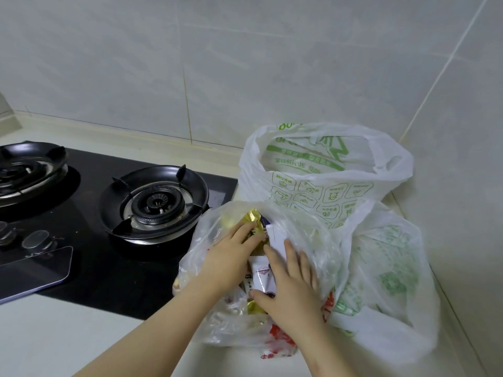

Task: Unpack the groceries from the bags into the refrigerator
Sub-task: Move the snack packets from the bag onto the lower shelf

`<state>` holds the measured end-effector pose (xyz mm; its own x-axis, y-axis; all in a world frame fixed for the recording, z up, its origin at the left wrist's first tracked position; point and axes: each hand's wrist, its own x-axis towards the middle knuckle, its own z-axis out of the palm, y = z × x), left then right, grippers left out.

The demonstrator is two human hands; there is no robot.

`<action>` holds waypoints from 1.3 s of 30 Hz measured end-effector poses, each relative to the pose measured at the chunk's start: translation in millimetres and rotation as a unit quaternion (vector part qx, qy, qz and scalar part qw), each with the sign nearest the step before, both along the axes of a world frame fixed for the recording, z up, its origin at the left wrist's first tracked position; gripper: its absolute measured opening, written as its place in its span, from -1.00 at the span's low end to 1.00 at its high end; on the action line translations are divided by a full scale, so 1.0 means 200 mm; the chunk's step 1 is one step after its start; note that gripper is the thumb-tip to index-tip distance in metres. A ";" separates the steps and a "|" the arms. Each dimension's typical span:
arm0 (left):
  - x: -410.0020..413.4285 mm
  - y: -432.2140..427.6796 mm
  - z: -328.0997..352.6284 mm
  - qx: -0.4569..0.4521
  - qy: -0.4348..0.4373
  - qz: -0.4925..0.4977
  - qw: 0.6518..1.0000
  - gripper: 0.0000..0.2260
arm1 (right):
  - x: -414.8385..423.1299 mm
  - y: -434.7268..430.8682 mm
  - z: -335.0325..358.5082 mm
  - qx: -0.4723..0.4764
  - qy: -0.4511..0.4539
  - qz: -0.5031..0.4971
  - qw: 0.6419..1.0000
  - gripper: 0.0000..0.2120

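Pale countertop (68, 336), plastic bags (326, 170) beside black gas hob (89, 240) (grey-tiled corner (408, 77))

Left burner (24, 170) cut by frame edge; clear bag (209, 235) contents hazy behind plastic; packet (261, 274) print unreadable.

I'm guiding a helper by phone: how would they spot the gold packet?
Right of the black gas hob, a clear bag sits before a green-printed white bag. At its mouth, under the left hand, lies the gold packet; shiny foil separates it from the white packets alongside.
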<state>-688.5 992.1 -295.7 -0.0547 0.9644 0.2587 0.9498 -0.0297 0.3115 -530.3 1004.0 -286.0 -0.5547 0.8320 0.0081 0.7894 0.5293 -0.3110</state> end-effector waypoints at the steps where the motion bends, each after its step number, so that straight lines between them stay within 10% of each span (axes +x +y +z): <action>1: 0.00 -0.01 -0.01 0.016 0.000 -0.002 1.000 -0.41 | -0.01 -0.02 -0.01 0.035 0.016 -0.004 0.999 -0.25; 8: 0.01 -0.13 0.00 0.018 0.015 0.007 1.000 -0.45 | 0.00 -0.07 -0.08 0.113 0.148 0.023 0.982 -0.91; 16: 0.03 -0.26 0.02 -0.027 -0.006 0.041 0.999 -0.52 | 0.05 -0.11 -0.10 0.044 0.073 0.085 0.993 -0.74; 22: 0.03 -0.30 -0.05 0.017 -0.013 0.037 0.999 -0.55 | 0.10 -0.11 0.00 -0.069 -0.014 0.129 0.989 -0.25; 28: 0.06 -0.36 -0.15 0.051 -0.002 0.011 0.999 -0.91 | 0.11 -0.11 0.05 -0.122 -0.056 0.170 0.976 -0.46; 39: 0.05 -0.38 -0.11 0.034 -0.020 0.010 0.999 -0.60 | 0.06 -0.14 0.04 -0.114 -0.069 0.114 0.985 -0.71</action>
